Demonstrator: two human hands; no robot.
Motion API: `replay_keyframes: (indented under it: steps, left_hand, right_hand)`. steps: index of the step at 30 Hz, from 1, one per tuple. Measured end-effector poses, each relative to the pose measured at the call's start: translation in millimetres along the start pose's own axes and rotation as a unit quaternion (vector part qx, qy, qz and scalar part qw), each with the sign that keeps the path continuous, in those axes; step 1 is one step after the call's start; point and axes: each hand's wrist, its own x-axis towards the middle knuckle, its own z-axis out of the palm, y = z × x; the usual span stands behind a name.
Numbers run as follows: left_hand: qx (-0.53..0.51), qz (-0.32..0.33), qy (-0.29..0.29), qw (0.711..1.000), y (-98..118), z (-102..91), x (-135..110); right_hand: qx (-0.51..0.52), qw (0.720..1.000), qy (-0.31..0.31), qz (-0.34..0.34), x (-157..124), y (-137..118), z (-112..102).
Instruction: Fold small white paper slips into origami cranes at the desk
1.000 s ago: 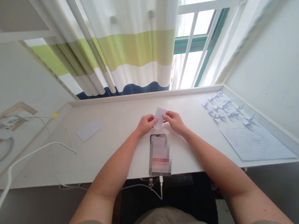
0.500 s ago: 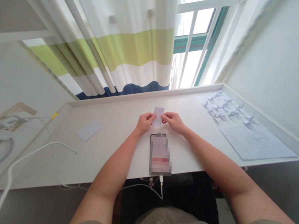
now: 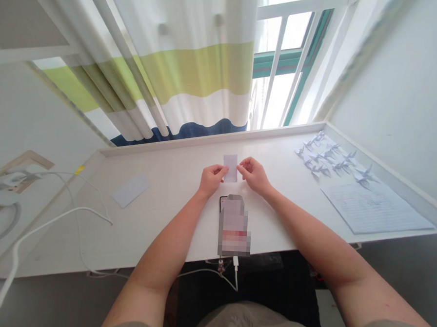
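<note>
A small folded piece of white paper [image 3: 230, 173] stands out in front of me, just above the far part of the desk. Pinched at its left edge, it is held by the thumb and fingers of my left hand [image 3: 212, 179]. The curled fingers of my right hand [image 3: 253, 176] meet the paper's right edge with thumb and forefinger tips; how firmly they grip it I cannot tell. Between my forearms lies a phone [image 3: 233, 225] with a blurred screen, a little nearer to me than the paper.
Several folded paper cranes [image 3: 330, 157] stand at the back right of the white desk [image 3: 173, 180]. Near them lies a written sheet [image 3: 377, 208]. On the left are a loose blank paper [image 3: 130, 190] and a white cable [image 3: 54, 212]. A charging plug [image 3: 235, 263] hangs at the phone's near end.
The paper has shifted slightly left. My right hand has drawn back from over the paper to its right edge, its fingers lifting a little; my left hand keeps its hold.
</note>
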Motion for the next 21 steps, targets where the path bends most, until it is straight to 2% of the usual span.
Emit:
replay_keyframes:
  steps: [3,7,14,17,21]
  left_hand:
    - [0.000,0.000,0.028,1.000,-1,2.4,0]
    - [-0.003,0.015,0.023,1.000,0,5.6,-1]
    - [-0.054,-0.018,0.021,0.998,2,7.4,-2]
    - [-0.054,-0.033,0.003,0.998,5,6.5,-3]
    - [-0.019,-0.019,-0.016,1.000,7,6.4,-5]
  right_hand:
    - [-0.072,0.996,-0.010,-0.044,-3,1,5]
    - [-0.131,0.984,-0.056,-0.105,-6,2,11]
    - [-0.127,0.981,-0.100,-0.109,-5,9,12]
    - [-0.118,0.983,-0.082,-0.113,-3,10,11]
    - [-0.120,0.984,-0.067,-0.110,-2,8,9]
